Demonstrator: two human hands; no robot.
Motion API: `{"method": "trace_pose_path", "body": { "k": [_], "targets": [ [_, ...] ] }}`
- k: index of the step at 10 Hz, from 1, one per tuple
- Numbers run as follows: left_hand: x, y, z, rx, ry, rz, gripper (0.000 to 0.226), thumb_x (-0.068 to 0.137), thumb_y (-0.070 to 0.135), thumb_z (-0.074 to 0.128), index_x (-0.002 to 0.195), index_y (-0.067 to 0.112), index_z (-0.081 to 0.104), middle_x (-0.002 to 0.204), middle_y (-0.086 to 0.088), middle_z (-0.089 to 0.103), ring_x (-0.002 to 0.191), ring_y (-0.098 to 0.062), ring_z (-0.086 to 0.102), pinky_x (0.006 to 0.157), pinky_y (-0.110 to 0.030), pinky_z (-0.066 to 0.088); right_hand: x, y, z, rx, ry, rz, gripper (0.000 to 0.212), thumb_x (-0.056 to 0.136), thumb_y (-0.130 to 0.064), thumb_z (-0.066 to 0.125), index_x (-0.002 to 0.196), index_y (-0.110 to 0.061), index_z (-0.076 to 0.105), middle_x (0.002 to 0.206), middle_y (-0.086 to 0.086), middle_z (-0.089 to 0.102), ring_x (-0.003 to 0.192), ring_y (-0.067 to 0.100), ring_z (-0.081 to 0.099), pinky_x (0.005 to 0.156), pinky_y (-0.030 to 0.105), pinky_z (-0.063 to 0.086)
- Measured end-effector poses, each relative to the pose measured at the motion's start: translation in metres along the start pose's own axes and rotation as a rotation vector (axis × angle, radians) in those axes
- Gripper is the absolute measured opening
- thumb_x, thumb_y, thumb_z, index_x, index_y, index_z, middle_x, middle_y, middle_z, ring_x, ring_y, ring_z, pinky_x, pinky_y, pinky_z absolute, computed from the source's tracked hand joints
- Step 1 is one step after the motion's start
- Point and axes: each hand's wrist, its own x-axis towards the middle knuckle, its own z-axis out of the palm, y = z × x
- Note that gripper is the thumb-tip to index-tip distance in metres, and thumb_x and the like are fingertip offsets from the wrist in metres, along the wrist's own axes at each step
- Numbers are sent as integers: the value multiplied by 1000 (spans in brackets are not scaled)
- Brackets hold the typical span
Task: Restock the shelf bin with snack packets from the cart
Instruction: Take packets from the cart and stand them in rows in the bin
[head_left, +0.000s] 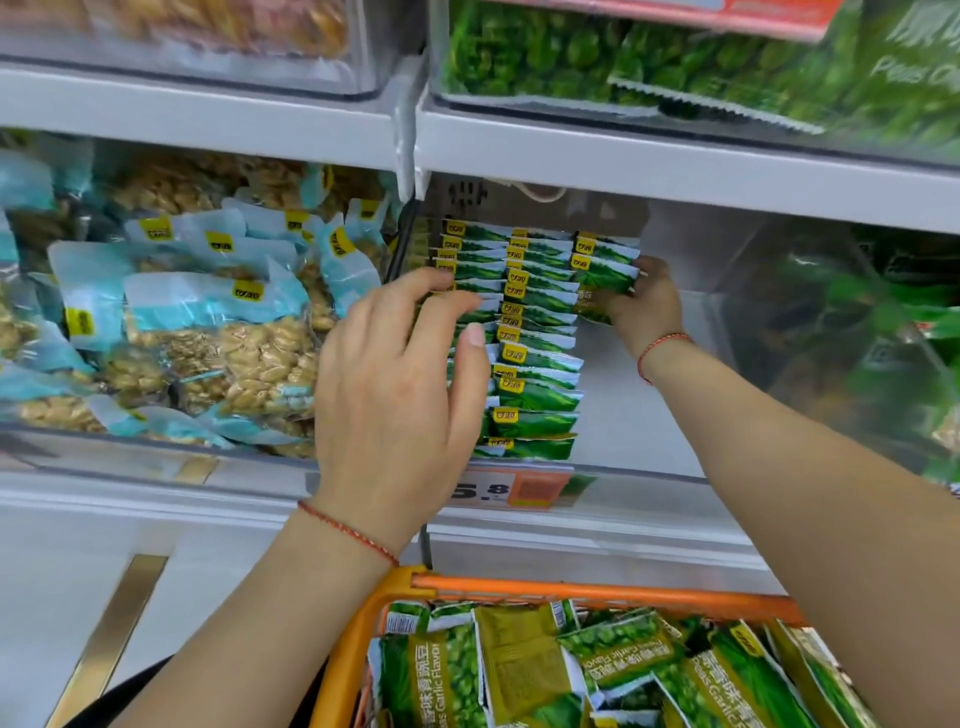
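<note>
Green pea snack packets (537, 358) stand in neat rows inside a clear shelf bin (644, 470) at the centre. My left hand (400, 384) lies with fingers spread against the left rows, pressing them. My right hand (647, 304) reaches deep into the bin and grips a short stack of green packets (605, 265) at the start of a third row. Below, an orange cart (571, 592) holds several loose green pea packets (524, 670).
A bin of blue-labelled peanut packets (171, 322) sits to the left. Another clear bin with green bags (852, 332) is at the right. Bins of green pea bags (675, 57) fill the shelf above. An orange price tag (514, 488) hangs on the bin's front.
</note>
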Motion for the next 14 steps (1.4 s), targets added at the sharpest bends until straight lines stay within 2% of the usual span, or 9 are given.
{"method": "trace_pose_path", "body": {
  "k": [3, 4, 5, 6, 7, 9, 11, 12, 14],
  "targets": [
    [-2, 0, 1, 5, 10, 9, 28, 96, 24, 44, 109, 14, 66, 117, -6, 61, 103, -24, 55, 85, -34, 39, -3, 4, -2, -34, -119, -62, 67, 71, -12, 81, 129, -15, 46, 115, 7, 64, 107, 26, 60, 95, 40, 48],
    [-2, 0, 1, 2, 4, 12, 28, 96, 24, 43, 110, 14, 66, 117, -6, 61, 103, -24, 55, 85, -34, 39, -2, 6, -3, -147, -119, -93, 67, 79, -17, 75, 135, -17, 39, 120, 8, 62, 111, 28, 57, 88, 27, 44],
    [-2, 0, 1, 5, 4, 16, 28, 96, 24, 44, 110, 14, 66, 117, -6, 61, 103, -24, 55, 85, -34, 39, -1, 2, -2, -148, -95, -21, 81, 85, -15, 69, 148, -13, 18, 131, 10, 55, 120, 28, 52, 87, 24, 38],
    [-2, 0, 1, 9, 3, 16, 27, 96, 24, 45, 110, 14, 66, 117, -6, 61, 103, -24, 55, 85, -34, 39, 0, 0, 0, -55, -56, 43, 88, 83, -14, 71, 149, -8, 13, 135, 10, 52, 123, 27, 50, 93, 25, 38],
    [-2, 0, 1, 16, 2, 17, 27, 95, 24, 45, 109, 13, 66, 117, -6, 61, 103, -24, 55, 86, -35, 40, 1, 2, 1, -82, -90, 2, 64, 82, -16, 73, 136, -10, 39, 127, 9, 58, 117, 26, 54, 89, 25, 41],
    [-2, -2, 1, 26, 5, 29, 25, 95, 23, 47, 109, 13, 65, 117, -6, 61, 104, -24, 55, 86, -35, 40, 1, 6, 0, -151, -145, -68, 60, 85, -13, 67, 137, -16, 37, 127, 7, 59, 117, 26, 54, 86, 23, 39],
    [-3, -2, 2, 33, 1, 32, 25, 95, 22, 47, 109, 13, 66, 116, -6, 61, 104, -24, 54, 87, -35, 40, 2, 4, 1, -1, -138, 7, 59, 82, -2, 63, 135, -16, 42, 113, 2, 60, 111, 22, 56, 93, 30, 45],
    [-3, -3, 2, 39, 2, 33, 25, 94, 22, 48, 108, 13, 66, 116, -6, 61, 104, -24, 54, 87, -35, 40, 4, 5, 0, -19, -144, 22, 60, 82, 2, 56, 136, -21, 44, 118, 3, 62, 109, 19, 57, 87, 22, 42],
    [-4, -3, 2, 34, -8, 42, 25, 94, 23, 47, 108, 14, 66, 116, -5, 61, 104, -24, 55, 87, -36, 40, 6, 3, 1, -101, -85, 67, 48, 86, 1, 49, 132, -10, 45, 122, 10, 60, 113, 25, 54, 83, 22, 39]
  ]
}}
